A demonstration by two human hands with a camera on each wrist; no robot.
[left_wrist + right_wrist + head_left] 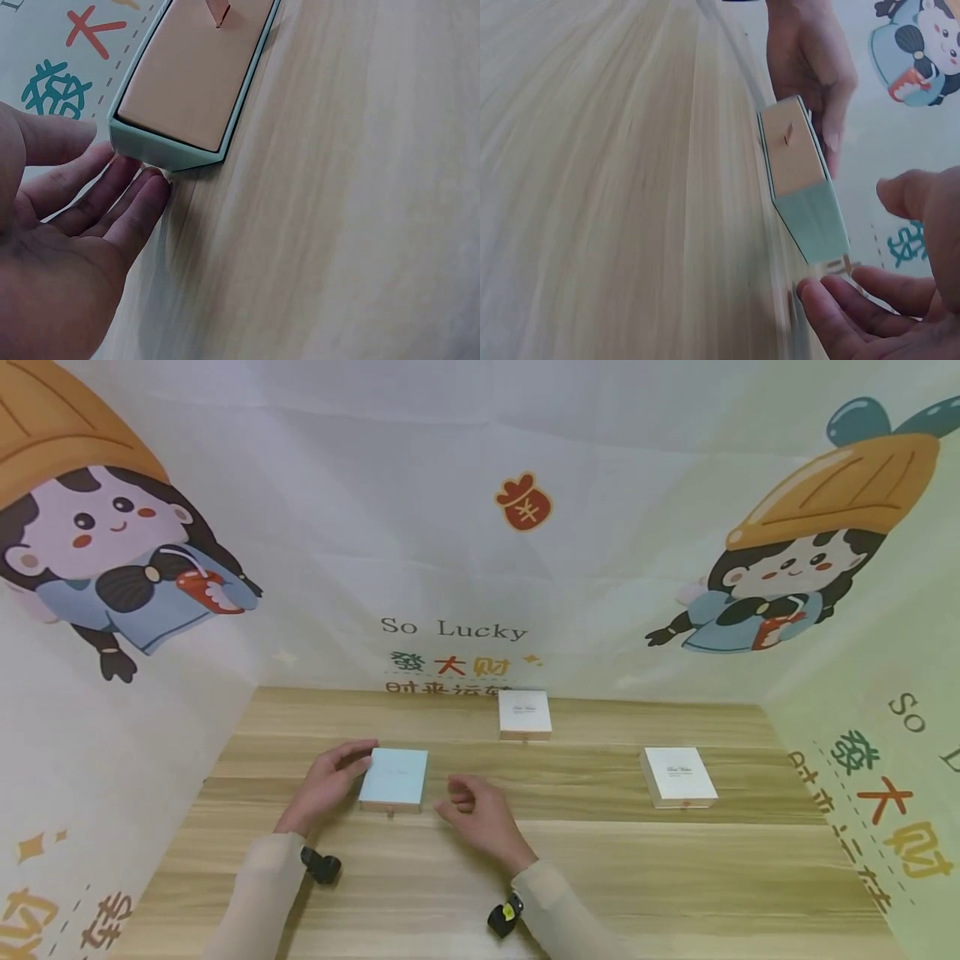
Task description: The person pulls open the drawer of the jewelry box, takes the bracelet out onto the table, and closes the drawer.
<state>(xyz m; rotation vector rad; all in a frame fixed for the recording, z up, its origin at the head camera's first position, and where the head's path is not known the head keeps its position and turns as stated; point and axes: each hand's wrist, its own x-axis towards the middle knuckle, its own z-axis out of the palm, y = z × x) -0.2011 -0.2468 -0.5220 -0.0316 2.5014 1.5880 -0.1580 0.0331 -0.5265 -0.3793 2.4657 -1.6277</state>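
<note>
A light blue drawer box (393, 777) lies flat on the table, its pinkish drawer front (196, 71) pushed in flush. A small tab (788, 135) sticks out of that front. Against the box's left side, my left hand (333, 781) rests with relaxed fingers, the fingertips (154, 187) low by the side wall. To the right of the box hovers my right hand (480, 818), loosely bent and holding nothing. In the right wrist view, its fingertips (817, 300) are near the box's right side, with a gap visible from above.
Two white boxes with dark lettering stand on the wooden table (450, 893): one white box (525, 712) at the back by the wall, another white box (678, 775) to the right. Printed cloth walls (600, 568) with cartoon figures enclose the table's back and sides.
</note>
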